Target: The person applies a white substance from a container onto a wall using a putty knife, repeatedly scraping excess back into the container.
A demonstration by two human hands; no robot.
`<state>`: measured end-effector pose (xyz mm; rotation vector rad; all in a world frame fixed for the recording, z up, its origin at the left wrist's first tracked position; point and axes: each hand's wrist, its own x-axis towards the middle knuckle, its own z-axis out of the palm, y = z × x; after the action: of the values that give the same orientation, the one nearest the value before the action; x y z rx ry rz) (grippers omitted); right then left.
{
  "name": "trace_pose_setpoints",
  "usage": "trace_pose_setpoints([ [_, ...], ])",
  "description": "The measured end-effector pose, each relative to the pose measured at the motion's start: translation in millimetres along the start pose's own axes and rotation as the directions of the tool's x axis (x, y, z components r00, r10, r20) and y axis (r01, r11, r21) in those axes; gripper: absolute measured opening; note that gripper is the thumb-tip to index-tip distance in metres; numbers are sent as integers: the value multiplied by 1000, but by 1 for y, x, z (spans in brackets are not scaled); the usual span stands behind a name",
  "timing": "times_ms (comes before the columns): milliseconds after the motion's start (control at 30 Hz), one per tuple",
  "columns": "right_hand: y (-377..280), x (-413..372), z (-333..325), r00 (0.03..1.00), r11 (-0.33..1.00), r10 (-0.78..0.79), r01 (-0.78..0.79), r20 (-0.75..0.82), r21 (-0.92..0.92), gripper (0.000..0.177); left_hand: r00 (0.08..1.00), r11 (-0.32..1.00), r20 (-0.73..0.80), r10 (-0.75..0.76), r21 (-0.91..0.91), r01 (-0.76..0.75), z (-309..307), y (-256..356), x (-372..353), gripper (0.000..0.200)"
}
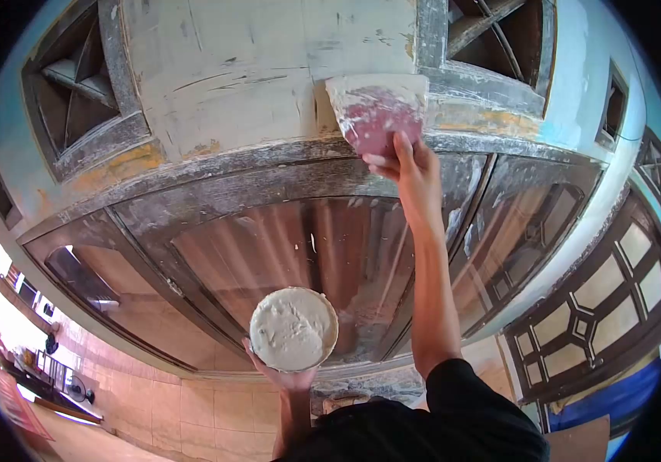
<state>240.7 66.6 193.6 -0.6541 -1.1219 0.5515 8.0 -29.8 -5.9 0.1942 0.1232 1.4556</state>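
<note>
My right hand (410, 165) pinches a reddish-pink putty spreader (384, 127) smeared with white paste. The spreader's wide edge lies against the pale wall (238, 69), beside a small square vent opening. Low in front of me, my left hand (290, 379) supports a round container of white putty (293, 327) from below. The putty's surface is lumpy and fills the container up to its rim; the container's sides are mostly hidden. Grey streaks and dark scratches mark the wall above the worn wooden frame.
Vents with crossed slats (80, 81) flank the wall patch. Below it runs a weathered wooden frame (269, 185) with glazed panels (307, 246). A patterned door (584, 308) stands at the right, above a blue cover (607, 393). Tiled floor (192, 416) and a fan (79, 389) lie at lower left.
</note>
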Motion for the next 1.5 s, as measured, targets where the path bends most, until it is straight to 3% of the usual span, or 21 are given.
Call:
trace_pose_setpoints([
  [100,27,-6,-10,998,998,52,-52,-24,-28,32,998,999,48,-31,-14,32,0,-2,1,69],
  [167,49,-38,-22,982,983,182,-181,-55,30,34,999,1000,-50,18,20,-17,1,-4,1,68],
  [300,18,-40,-10,986,984,168,-166,-19,56,35,998,997,-35,58,45,-56,-1,-5,1,67],
  [367,-6,-10,9,999,999,-24,26,32,-47,36,1000,1000,-2,4,4,-4,-3,-4,3,67],
  [467,18,11,15,999,1000,11,-12,40,25,34,1000,1000,8,-10,-16,10,1,-3,-1,66],
  [567,52,-33,-1,987,989,146,-147,-70,-11,33,999,999,-20,28,-26,-29,-2,-4,-5,66],
  [667,55,-60,-5,977,975,214,-212,-18,70,32,998,999,-39,50,-6,-50,-6,-1,-7,65],
  [700,46,-54,-1,977,975,214,-212,-18,70,32,998,999,-39,50,-6,-50,-8,-1,-6,65],
  [800,22,-11,14,999,1000,2,-1,49,-29,38,995,999,-99,28,-18,-30,-11,0,-7,65],
  [900,40,-1,16,999,999,33,-34,33,6,39,997,999,-63,44,12,-44,-4,0,-9,66],
  [1033,61,-51,5,977,975,214,-213,-10,64,38,1000,999,-17,15,-32,-16,-4,2,-9,66],
  [1100,47,-45,5,977,974,211,-214,35,77,35,1000,1000,-16,11,-23,-12,-7,2,-8,66],
  [1167,25,-20,15,997,996,66,-68,29,51,34,999,998,16,-30,-62,31,-9,2,-8,66],
  [1233,24,-7,17,999,997,28,-30,28,72,33,999,998,16,-33,-54,34,-5,1,-9,67],
  [1333,45,-20,8,990,991,137,-137,-36,0,33,1000,1000,-28,-13,-20,13,3,0,-9,67],
  [1500,38,-27,2,986,984,162,-165,40,70,30,998,1000,-66,11,1,-11,0,1,-6,68],
])
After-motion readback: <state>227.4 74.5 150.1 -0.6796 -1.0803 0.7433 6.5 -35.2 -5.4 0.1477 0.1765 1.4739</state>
